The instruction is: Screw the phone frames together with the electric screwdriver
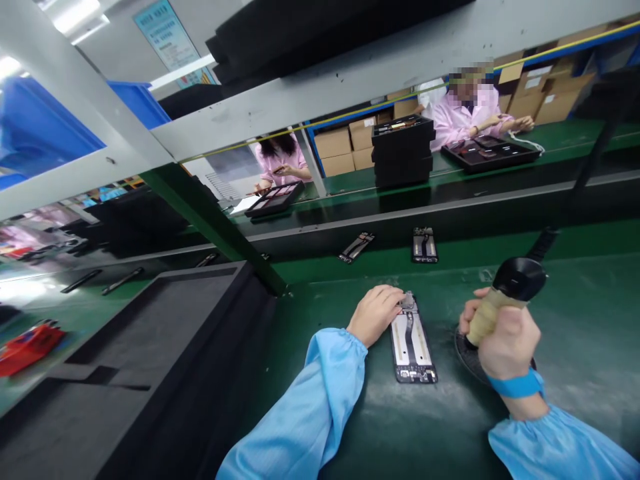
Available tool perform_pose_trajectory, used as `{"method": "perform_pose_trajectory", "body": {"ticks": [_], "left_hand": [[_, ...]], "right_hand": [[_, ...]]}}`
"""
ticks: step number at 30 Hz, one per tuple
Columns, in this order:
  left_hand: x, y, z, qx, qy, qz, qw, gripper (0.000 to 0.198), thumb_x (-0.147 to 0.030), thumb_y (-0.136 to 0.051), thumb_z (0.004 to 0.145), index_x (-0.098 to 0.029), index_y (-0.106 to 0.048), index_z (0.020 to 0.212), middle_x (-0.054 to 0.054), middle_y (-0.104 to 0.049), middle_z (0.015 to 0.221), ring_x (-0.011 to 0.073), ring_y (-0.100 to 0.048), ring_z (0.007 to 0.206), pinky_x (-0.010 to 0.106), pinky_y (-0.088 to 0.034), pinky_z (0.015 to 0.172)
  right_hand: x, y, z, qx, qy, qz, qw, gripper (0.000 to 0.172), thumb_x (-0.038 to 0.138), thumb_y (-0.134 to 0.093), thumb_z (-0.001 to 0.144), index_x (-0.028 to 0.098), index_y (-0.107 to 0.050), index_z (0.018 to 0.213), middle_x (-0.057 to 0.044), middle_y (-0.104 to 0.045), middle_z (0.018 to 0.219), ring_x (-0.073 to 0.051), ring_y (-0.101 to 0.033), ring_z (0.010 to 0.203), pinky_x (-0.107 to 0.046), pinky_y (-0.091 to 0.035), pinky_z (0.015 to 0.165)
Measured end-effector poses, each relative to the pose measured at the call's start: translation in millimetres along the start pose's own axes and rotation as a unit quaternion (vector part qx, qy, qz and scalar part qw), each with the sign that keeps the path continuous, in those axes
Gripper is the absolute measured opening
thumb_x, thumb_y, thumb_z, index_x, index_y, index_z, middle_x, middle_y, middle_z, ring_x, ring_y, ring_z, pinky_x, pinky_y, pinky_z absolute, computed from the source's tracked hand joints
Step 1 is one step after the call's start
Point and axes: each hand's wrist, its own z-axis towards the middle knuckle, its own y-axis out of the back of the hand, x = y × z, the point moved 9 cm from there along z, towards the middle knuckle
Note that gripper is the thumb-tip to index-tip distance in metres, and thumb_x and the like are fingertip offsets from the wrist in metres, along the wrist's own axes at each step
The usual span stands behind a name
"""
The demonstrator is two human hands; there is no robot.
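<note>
An opened phone body (413, 341) lies flat on the green bench mat (575, 347), its inner frame facing up. My left hand (374, 313) rests on its top left corner, fingers curled over the edge. My right hand (503, 337) grips an electric screwdriver (505, 293) by its tan handle, black cap upward, just right of the phone. The tool's tip is hidden behind my hand, over a round black dish (465, 357). Both arms wear light blue sleeves, and a blue strap circles my right wrist.
Two more phone bodies (424, 244) (357, 247) lie on the conveyor beyond. A large black foam tray (150, 360) fills the left. A stack of black trays (403, 150) stands across the belt, where two people in pink coats work. A green post (215, 223) rises left of centre.
</note>
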Motion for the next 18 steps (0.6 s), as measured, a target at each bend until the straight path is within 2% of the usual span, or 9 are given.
{"method": "perform_pose_trajectory", "body": {"ticks": [4,10,18], "left_hand": [[-2,2.7,-6,-0.011,-0.001,-0.018,1.0,0.023,-0.025,-0.068,0.107,-0.022,-0.07,0.13,0.008,-0.076,0.135,0.0224,-0.068,0.131,0.041,-0.055,0.118],[-4,4.0,-12,-0.041,-0.015,-0.105,0.993,0.021,-0.025,-0.07,0.106,-0.022,-0.072,0.126,0.007,-0.079,0.131,0.0204,-0.071,0.127,0.038,-0.06,0.114],[0,-3.1,-12,-0.03,-0.004,-0.081,0.996,0.018,-0.029,-0.066,0.109,-0.023,-0.075,0.124,0.008,-0.079,0.134,0.0229,-0.072,0.131,0.042,-0.06,0.116]], "right_hand": [[2,0,1,-0.005,-0.004,0.005,1.0,0.056,0.079,-0.066,0.09,0.024,-0.069,0.099,-0.002,-0.061,0.062,-0.022,-0.054,0.039,-0.034,-0.041,0.033],[4,-1,2,-0.002,-0.003,0.0,1.0,0.058,0.08,-0.065,0.09,0.023,-0.068,0.099,-0.002,-0.061,0.062,-0.022,-0.053,0.04,-0.035,-0.04,0.035],[5,-2,1,-0.002,-0.001,-0.001,1.0,0.058,0.08,-0.064,0.09,0.023,-0.068,0.1,-0.002,-0.061,0.062,-0.022,-0.053,0.04,-0.034,-0.039,0.033]]}}
